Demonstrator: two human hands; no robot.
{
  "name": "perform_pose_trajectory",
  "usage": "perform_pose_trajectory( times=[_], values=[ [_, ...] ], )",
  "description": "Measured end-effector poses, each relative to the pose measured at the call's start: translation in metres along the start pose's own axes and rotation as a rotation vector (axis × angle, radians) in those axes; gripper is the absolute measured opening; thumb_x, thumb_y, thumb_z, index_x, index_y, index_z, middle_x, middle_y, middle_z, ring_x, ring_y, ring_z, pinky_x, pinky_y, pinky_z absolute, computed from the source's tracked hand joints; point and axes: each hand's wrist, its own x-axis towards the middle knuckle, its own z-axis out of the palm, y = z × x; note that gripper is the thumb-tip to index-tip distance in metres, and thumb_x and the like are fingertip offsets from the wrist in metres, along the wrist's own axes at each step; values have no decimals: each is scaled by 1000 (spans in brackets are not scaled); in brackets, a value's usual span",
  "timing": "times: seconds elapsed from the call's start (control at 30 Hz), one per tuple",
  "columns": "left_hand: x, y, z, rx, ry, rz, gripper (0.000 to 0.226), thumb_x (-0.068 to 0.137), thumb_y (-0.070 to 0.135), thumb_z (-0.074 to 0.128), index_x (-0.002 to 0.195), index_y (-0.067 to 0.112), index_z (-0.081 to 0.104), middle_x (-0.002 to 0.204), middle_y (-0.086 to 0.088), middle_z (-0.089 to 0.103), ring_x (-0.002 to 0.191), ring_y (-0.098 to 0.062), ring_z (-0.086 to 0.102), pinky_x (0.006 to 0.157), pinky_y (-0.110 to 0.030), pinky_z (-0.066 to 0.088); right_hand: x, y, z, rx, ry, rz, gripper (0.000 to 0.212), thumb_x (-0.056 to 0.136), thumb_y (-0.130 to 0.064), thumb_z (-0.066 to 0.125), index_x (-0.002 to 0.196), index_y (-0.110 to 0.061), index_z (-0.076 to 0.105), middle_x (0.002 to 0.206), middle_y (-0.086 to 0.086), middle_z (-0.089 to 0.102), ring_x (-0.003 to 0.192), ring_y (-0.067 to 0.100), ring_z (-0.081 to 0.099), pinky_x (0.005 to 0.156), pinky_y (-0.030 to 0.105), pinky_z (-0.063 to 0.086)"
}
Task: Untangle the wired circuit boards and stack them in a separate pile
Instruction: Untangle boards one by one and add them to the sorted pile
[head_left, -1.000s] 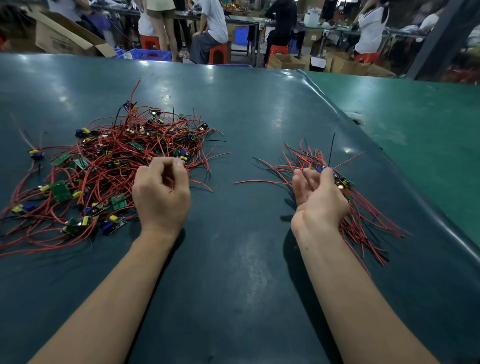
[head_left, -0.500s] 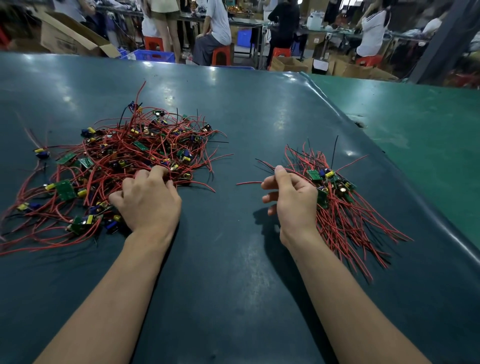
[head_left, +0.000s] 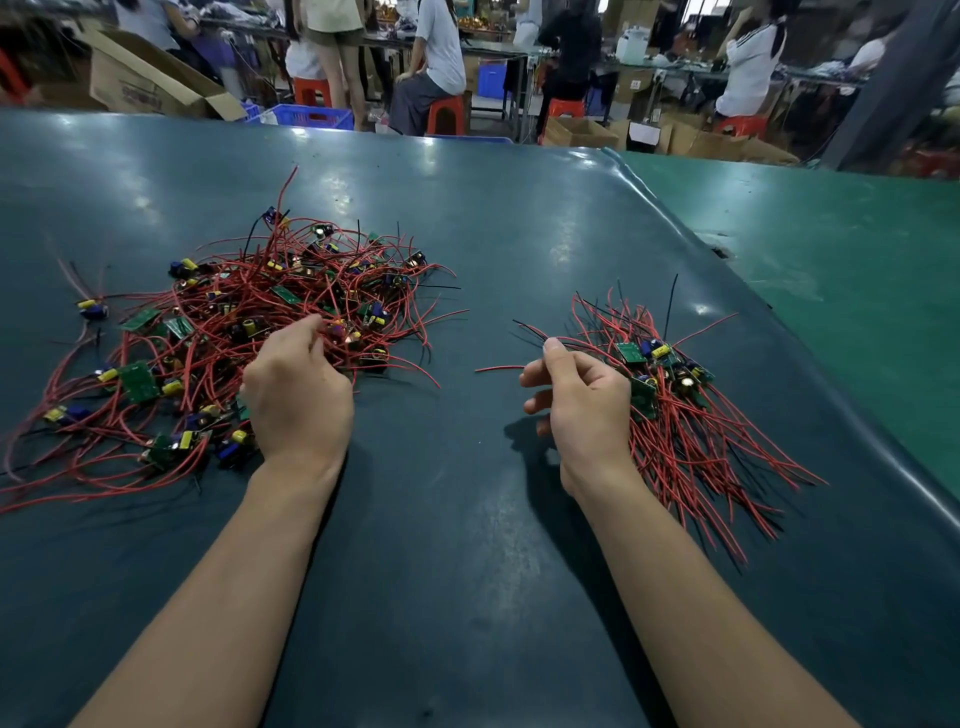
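So both hands are down on the dark teal tabletop (head_left: 467, 519), each at its own heap. The left hand (head_left: 298, 395) sits on the near right edge of the big tangled pile of circuit boards (head_left: 249, 332), knuckles up, fingers curled down into the red wires; it looks like the fingertips are pinching something in there, but the back of the hand hides exactly which wire or board. The rest of that pile sprawls off to the left of and beyond that hand, all green boards, yellow and blue components and looping red leads. The right hand (head_left: 582, 400) is loosely curled with the thumb pointing up, holding nothing I can make out. Just right of it, touching its far side, lies the sorted stack (head_left: 675, 410): boards bunched together, wires fanning back toward the wrist. One stray red wire (head_left: 498, 368) lies between the two hands.
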Motion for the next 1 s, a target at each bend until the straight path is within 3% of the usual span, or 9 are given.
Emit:
perform_pose_trajectory(
  times=[0.27, 0.37, 0.47, 0.57, 0.73, 0.83, 0.9, 0.97, 1.0],
  values=[
    [-2, 5, -10, -95, 292, 402, 45, 82, -10, 44, 117, 9, 66, 97, -6, 74, 76, -29, 67, 78, -35, 43, -1, 6, 3, -141, -92, -36, 38, 97, -25, 58, 61, -17, 62, 64, -2, 67, 43, 10, 52, 45, 22, 37],
    [-14, 16, -7, -275, 182, 686, 41, 83, -10, 44, 114, 6, 65, 99, -6, 72, 82, -23, 66, 81, -42, 46, -4, 9, 6, -237, -283, -107, 4, 92, -21, 66, 88, -22, 67, 85, 3, 70, 50, 16, 59, 47, 24, 42],
    [-33, 34, -4, -434, -28, 895, 37, 84, -3, 43, 116, 6, 61, 103, -11, 70, 93, -23, 63, 84, -42, 49, -7, 13, 7, -387, -487, -217, 53, 84, -14, 73, 132, -29, 55, 100, -5, 66, 65, 20, 62, 64, 29, 54],
    [-45, 45, 1, -500, -180, 1039, 34, 86, -3, 43, 114, 4, 61, 107, -15, 69, 91, -28, 63, 86, -34, 48, -7, 9, 6, -314, -493, -325, 39, 79, 5, 59, 105, -24, 69, 94, 3, 73, 79, 18, 66, 71, 23, 54],
    [-49, 46, 4, -546, -264, 985, 33, 84, -7, 48, 112, -1, 64, 110, -18, 68, 93, -34, 64, 86, -41, 52, -8, 5, 5, -279, -581, -315, 42, 78, 18, 54, 110, -4, 69, 97, 4, 72, 88, 7, 63, 79, 20, 53],
    [-49, 47, 3, -560, -209, 950, 32, 84, -2, 56, 116, 2, 60, 116, -19, 64, 102, -31, 63, 87, -41, 52, -9, 9, 7, -442, -507, -364, 16, 80, -1, 66, 77, -17, 69, 70, -6, 67, 68, -2, 53, 64, 17, 45],
    [-48, 47, 2, -586, -128, 830, 28, 86, 8, 59, 114, 2, 56, 112, -18, 61, 98, -26, 61, 82, -36, 51, -8, 7, 9, -181, -404, -221, 17, 86, 0, 69, 79, -16, 69, 68, -5, 67, 62, 0, 57, 61, 17, 48],
    [-44, 42, 0, -598, -68, 668, 16, 93, 16, 54, 91, 0, 57, 89, -14, 59, 76, -22, 55, 66, -32, 48, -2, 2, 7, 202, -297, -19, 10, 90, 2, 64, 85, -7, 66, 73, 8, 70, 60, 10, 65, 56, 20, 53],
    [-41, 39, 0, -587, -63, 614, 30, 97, 20, 50, 75, -1, 55, 73, -12, 56, 63, -22, 51, 56, -35, 44, 2, -1, 5, 345, -246, 50, 9, 91, 2, 61, 87, -5, 64, 73, 8, 71, 59, 13, 67, 54, 21, 54]
  ],
)
